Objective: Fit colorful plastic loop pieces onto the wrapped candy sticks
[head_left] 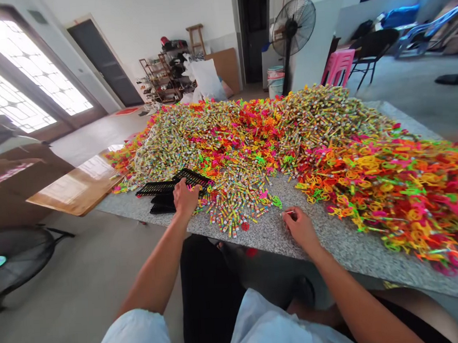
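My left hand [185, 197] is at the black slotted trays [156, 188], at the left of the granite table [271, 231], with its fingers bent over their edge. What its fingertips hold, if anything, is too small to tell. My right hand [300, 229] is low over the bare granite, thumb and forefinger pinched on a small thin whitish piece. Between the hands lies a spread of small printed tubes [231, 207] with some pink and green pieces. Bright yellow, orange and pink plastic pieces [411, 181] are heaped to the right.
Large heaps of tubes [326, 114] cover the table's back. A wooden board [75, 188] adjoins its left edge. A standing fan [292, 28] is behind, another fan [17, 262] at lower left. Pink stools [341, 63] and a black chair [374, 46] are at back right.
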A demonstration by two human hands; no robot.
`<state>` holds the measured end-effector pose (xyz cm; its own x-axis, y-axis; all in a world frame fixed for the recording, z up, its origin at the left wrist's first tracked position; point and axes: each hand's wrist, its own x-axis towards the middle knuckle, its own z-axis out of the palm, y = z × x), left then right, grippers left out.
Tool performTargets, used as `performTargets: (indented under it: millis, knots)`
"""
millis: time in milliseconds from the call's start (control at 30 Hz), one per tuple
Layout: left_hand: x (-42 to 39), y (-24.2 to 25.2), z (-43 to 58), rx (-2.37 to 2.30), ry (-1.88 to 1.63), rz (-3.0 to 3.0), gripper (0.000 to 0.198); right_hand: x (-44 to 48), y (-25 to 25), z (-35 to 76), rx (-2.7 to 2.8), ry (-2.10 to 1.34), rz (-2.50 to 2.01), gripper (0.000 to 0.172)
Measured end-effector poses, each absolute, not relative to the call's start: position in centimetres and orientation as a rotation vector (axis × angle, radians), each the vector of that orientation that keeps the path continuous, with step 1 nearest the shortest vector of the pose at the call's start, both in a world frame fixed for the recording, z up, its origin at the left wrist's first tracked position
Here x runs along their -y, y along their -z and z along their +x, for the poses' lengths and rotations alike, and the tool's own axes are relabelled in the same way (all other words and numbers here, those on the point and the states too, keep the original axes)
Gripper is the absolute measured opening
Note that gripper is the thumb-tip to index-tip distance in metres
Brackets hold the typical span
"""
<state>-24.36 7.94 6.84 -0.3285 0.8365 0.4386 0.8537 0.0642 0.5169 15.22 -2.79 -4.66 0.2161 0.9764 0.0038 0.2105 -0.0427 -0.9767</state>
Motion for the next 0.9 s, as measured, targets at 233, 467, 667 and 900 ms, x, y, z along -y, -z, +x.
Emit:
performTargets:
  millis: [233,467,667,900]
  knots:
    - [-6.7,-2.8,-11.4,1.697,0.689,-2.664,0.034,2.7,5.2,14.2,1.44,-0.663,-1.596,0.023]
    - [-9.7,-0.8,-4.7,1.469,0.252,-2.863,0.042,3.8,5.0,14.3,1.499,-0.645,-1.567,0.022]
    - [-11.7,-1.5,-4.8,1.4,0.362,-2.948,0.02,3.9,4.7,14.2,1.449,-0.646,-1.514,0.021]
    - [-11.6,-2.8,-5.8,1.804,0.595,-2.862,0.016,3.8,4.5,14.2,1.381,-0.668,-1.462,0.023]
